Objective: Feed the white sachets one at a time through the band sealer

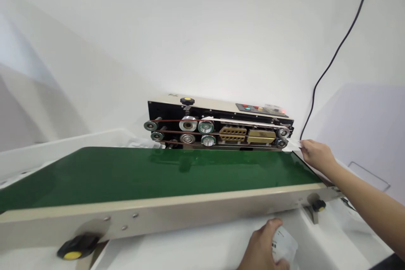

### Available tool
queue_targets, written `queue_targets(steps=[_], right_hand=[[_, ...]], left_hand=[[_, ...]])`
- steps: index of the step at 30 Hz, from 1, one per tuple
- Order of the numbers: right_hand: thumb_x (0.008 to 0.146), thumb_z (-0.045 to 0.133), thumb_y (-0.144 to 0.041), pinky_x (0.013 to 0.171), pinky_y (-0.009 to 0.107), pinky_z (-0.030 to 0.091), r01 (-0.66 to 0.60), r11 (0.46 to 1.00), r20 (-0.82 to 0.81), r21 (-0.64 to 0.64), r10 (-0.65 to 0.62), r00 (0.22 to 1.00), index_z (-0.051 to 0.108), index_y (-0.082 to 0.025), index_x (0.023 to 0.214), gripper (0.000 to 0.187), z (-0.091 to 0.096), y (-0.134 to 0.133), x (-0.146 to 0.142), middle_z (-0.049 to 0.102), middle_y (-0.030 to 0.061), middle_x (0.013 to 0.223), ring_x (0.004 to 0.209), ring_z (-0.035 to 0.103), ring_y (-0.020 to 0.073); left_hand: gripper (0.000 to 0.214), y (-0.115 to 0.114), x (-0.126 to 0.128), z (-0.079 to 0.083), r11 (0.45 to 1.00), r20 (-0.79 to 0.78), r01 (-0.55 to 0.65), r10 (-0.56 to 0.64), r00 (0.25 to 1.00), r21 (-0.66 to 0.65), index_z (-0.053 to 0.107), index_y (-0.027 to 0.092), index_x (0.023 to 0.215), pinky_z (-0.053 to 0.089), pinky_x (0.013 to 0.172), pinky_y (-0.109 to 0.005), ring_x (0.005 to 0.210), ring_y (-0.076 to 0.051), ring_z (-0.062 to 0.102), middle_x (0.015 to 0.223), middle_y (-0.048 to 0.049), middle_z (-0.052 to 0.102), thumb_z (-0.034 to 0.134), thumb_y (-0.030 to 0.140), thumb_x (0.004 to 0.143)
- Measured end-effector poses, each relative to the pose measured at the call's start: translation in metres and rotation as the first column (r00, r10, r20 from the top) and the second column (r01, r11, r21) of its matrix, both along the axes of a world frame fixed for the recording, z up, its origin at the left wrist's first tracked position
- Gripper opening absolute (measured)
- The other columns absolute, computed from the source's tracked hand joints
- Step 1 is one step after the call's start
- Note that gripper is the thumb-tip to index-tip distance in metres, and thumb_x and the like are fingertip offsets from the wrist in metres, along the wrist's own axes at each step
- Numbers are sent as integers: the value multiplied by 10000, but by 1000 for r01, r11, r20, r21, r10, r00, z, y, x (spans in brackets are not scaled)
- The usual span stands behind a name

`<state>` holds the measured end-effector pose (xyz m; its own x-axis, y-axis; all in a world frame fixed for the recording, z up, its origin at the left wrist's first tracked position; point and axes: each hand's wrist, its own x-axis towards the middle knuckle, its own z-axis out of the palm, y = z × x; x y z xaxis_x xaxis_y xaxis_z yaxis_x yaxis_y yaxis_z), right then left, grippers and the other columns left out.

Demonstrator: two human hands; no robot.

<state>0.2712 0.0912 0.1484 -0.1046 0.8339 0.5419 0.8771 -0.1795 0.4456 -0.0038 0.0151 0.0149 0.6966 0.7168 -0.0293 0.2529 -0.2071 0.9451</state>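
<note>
At the right end of a band sealing machine [221, 128], my right hand [316, 155] pinches the edge of a pale, see-through bag [294, 145]. The bag's other edge is by the machine's end rollers [282, 137]; whether it is between the bands I cannot tell. Lower down, in front of the conveyor's side rail, my left hand [261, 247] is closed around a clear plastic pouch [284, 244] with small dark print on it. Whether this is one pouch or a stack is unclear. The green conveyor belt [158, 177] runs below the sealer.
Black knobs with yellow centres [79, 247] stick out from the metal side rail [190, 209]. Clear plastic [144, 143] lies behind the belt at left. A black cable [335, 57] hangs by the wall at right. White tray-like surfaces [190, 244] lie below.
</note>
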Motion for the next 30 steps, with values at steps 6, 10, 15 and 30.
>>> queue_targets(steps=[6,10,15,30], right_hand=[[849,388,-246,519,274,321,-43,996,9,-74,43,999,622,-160,926,261,0,6,-3,673,99,955,688,611,190],[848,393,-234,547,263,361,-117,988,-11,-100,116,993,620,-165,928,251,0,10,-4,663,92,1037,768,625,193],[842,407,-242,551,263,369,-169,985,-22,-45,168,985,628,-173,877,235,-2,12,-12,677,73,999,776,628,187],[806,494,-346,624,278,434,-340,940,-129,43,342,931,599,-161,945,254,4,5,-58,663,92,950,827,622,221]], left_hand=[[697,-4,1,0,999,12,-40,40,999,8,504,174,1241,470,819,-351,900,-261,571,1040,-113,590,562,132,548],[682,-4,1,0,999,34,-28,26,999,38,517,173,1222,479,786,-334,849,-246,579,1000,-95,612,566,127,543],[672,-3,1,1,998,78,-26,21,997,61,531,164,1210,491,744,-313,798,-238,592,950,-83,637,560,123,540],[676,-6,-2,3,996,59,-39,34,998,80,518,172,1235,477,848,-350,912,-269,591,1048,-103,622,559,133,562]])
